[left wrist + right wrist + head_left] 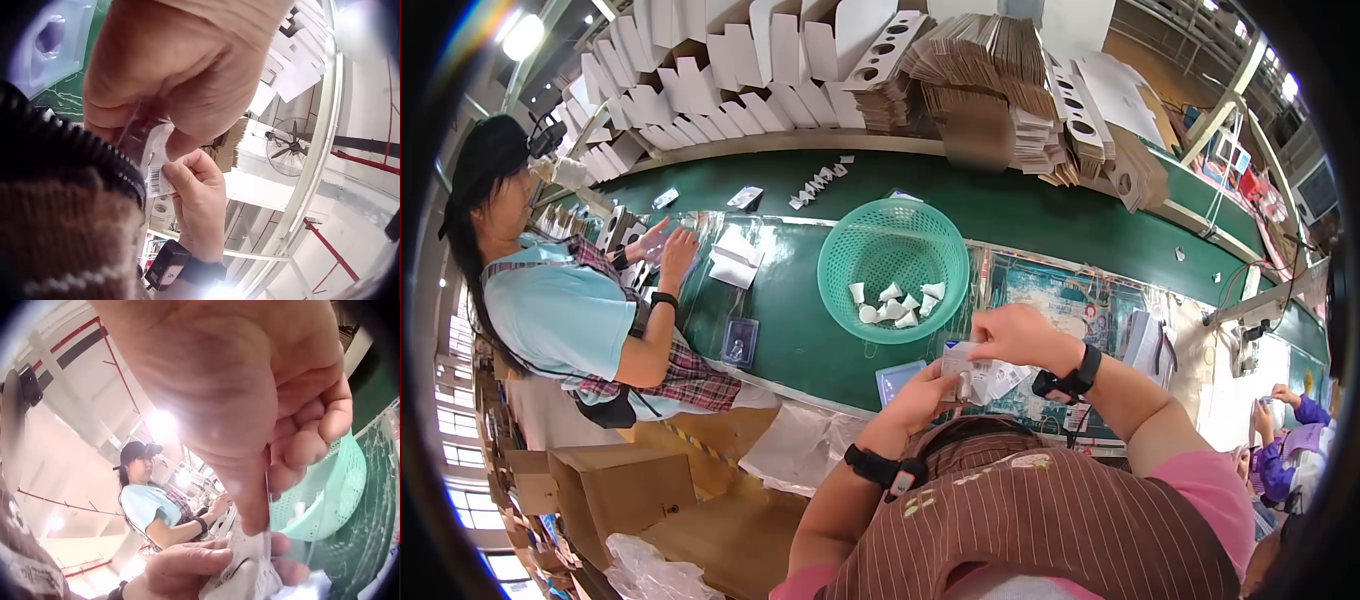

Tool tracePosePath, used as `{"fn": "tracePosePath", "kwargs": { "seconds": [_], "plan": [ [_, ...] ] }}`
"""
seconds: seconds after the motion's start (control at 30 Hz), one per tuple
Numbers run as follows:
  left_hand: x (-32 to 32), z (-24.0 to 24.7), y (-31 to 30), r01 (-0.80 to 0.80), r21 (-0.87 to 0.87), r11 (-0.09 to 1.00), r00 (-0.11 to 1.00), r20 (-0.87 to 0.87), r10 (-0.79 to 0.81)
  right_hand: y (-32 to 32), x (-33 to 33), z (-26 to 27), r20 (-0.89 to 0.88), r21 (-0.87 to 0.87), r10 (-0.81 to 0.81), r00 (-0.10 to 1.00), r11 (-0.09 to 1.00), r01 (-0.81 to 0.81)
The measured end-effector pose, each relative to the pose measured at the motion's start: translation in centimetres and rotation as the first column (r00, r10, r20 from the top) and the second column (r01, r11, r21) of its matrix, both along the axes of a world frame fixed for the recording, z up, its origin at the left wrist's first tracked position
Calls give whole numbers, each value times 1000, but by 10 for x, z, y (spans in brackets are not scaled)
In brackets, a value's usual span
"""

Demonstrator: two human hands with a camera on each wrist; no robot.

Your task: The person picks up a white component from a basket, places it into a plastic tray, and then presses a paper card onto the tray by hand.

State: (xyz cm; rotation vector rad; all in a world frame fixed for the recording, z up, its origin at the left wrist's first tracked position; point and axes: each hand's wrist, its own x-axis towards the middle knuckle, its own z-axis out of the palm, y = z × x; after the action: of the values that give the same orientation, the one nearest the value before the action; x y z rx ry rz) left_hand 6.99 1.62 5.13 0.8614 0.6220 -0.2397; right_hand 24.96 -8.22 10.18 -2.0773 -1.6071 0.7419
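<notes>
In the head view a small clear plastic blister pack [963, 378] is held between both hands, close in front of the apron. My left hand [918, 398] grips its lower left side, thumb on the front. From above, my right hand [1022, 334] pinches its upper edge. A white printed card [156, 164] with a barcode shows at the pack in the left wrist view. The right wrist view has the right hand's curled fingers over the card's top, with the left thumb below. Just beyond the hands stands a green mesh basket [832, 272] containing several white cone-shaped pieces [890, 309].
Clear blister trays [741, 342] lie on the green bench [790, 345]. Pliers [1166, 350] rest at the right. Stacked cardboard inserts [985, 65] line the shelf behind. Another person [565, 310] works at the left, near a cardboard box [625, 485] on the floor.
</notes>
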Motion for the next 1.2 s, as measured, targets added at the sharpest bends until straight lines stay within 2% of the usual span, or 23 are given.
{"fn": "tracePosePath", "kwargs": {
  "seconds": [0.17,0.2,0.23,0.4,0.47,0.53,0.57,0.6,0.63,0.67,0.73,0.77,0.8,0.83,0.87,0.9,0.97,1.0,1.03,1.07,1.1,1.13,1.2],
  "plan": [
    [13,1,7,-64,-81,995,998,1,65,-5,17,-24,-15,305,-205,979,931,200],
    [17,3,8,-67,-112,991,997,28,71,-7,22,-31,-317,145,-188,930,959,243],
    [20,5,8,-57,-118,991,998,21,60,-9,26,-38,-587,-21,-201,784,972,234],
    [25,1,16,-156,-40,987,986,44,158,-8,72,-67,-685,-147,-360,633,920,364],
    [4,-17,23,-320,177,931,947,86,310,-7,110,-83,-668,-124,-422,613,876,467],
    [-21,-26,33,-335,578,744,929,69,365,-5,150,-100,-644,-163,-516,565,814,558],
    [-42,-40,39,-170,909,380,958,63,279,-3,171,-119,-647,-150,-539,540,784,603],
    [-48,-34,37,-164,934,318,920,28,392,-2,187,-129,-643,-136,-544,539,773,619],
    [-62,-50,41,-22,958,285,890,-111,443,-1,200,-137,-669,-185,-596,444,713,676],
    [-79,-78,43,-28,960,278,894,-100,438,2,213,-145,-691,-238,-634,346,652,720],
    [-105,-127,48,4,787,616,847,-330,416,8,231,-162,-672,-254,-669,317,611,750],
    [-101,-124,44,6,791,612,848,-328,416,8,237,-167,-645,-266,-702,303,578,772],
    [-95,-117,35,-118,678,726,851,-308,425,8,240,-174,-615,-279,-736,283,538,795],
    [-90,-110,28,-228,531,816,856,-291,428,10,246,-201,-446,-28,-744,498,568,823],
    [-92,-111,27,-207,523,827,870,-288,400,3,254,-223,-202,214,-745,635,599,771],
    [-96,-118,29,-177,548,818,882,-280,378,5,231,-179,-79,225,-866,494,467,855],
    [-83,-105,27,-174,552,816,918,-210,337,3,198,-145,-38,434,-834,550,482,761],
    [-78,-104,26,-148,544,826,931,-205,302,1,176,-138,85,357,-724,685,664,657],
    [-76,-105,26,-176,543,821,941,-151,302,-1,139,-121,-14,259,-612,791,762,594],
    [-74,-105,25,-209,541,815,947,-97,307,2,109,-128,-50,93,-396,917,912,399],
    [-67,-101,24,-193,552,811,949,-106,297,-8,68,-97,-270,85,-305,913,937,338],
    [-59,-94,23,-180,554,813,955,-102,280,-7,40,-106,-170,224,-70,983,969,107],
    [-45,-78,20,-65,663,746,980,-98,172,-4,-3,-112,72,262,39,997,963,-57]
  ]
}}
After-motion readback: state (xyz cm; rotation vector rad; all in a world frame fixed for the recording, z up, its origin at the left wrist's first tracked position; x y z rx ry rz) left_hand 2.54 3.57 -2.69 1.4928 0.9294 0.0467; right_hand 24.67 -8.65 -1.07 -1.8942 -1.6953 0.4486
